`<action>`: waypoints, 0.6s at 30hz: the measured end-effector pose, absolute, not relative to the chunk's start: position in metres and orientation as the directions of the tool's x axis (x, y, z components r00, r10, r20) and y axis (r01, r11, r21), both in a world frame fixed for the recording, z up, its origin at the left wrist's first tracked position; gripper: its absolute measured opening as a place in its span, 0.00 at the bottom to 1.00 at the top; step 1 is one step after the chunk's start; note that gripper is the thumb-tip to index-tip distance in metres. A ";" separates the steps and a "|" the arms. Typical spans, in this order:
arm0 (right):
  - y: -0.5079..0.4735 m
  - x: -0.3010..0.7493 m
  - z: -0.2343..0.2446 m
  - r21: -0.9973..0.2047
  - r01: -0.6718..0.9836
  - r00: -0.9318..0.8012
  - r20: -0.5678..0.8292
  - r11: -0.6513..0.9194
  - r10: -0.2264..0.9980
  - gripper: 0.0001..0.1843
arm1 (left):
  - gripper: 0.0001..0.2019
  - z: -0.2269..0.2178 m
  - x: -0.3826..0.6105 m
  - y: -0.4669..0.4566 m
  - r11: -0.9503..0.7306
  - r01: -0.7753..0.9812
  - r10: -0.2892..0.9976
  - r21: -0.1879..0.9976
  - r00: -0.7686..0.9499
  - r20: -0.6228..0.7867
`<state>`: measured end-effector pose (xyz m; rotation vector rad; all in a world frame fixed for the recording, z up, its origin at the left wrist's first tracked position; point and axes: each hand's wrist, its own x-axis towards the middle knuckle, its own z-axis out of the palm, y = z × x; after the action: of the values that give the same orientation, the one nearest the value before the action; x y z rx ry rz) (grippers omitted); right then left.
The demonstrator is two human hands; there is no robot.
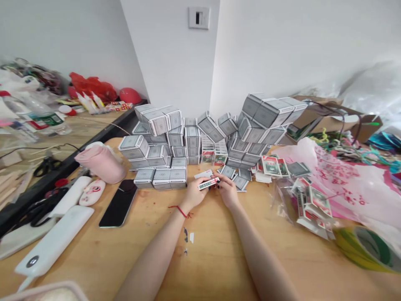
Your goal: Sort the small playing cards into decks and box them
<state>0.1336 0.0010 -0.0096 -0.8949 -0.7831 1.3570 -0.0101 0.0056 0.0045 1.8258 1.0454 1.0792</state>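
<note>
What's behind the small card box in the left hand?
Beyond the card box lie a white card, then red-and-green card boxes between gray-patterned stacks. Whatever the box and left hand cover can't be seen.

Bright soft light, can't tell the source, shadows faint; wall behind card stack pale, greyer left of stack; stack fairly sharp; tape right of it stretched, blurry; bottle left of it smeared

The hands partly hide the card box.
</note>
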 end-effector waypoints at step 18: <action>-0.002 0.137 -0.003 -0.854 -0.515 -0.016 -0.076 -0.074 0.997 0.13 | 0.14 -0.002 -0.012 0.009 -0.374 0.271 0.902 0.887 0.329 0.280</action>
<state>0.1366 -0.0017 -0.0029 -0.8549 -0.7595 1.4702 -0.0115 0.0090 -0.0021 1.8348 1.0389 1.0489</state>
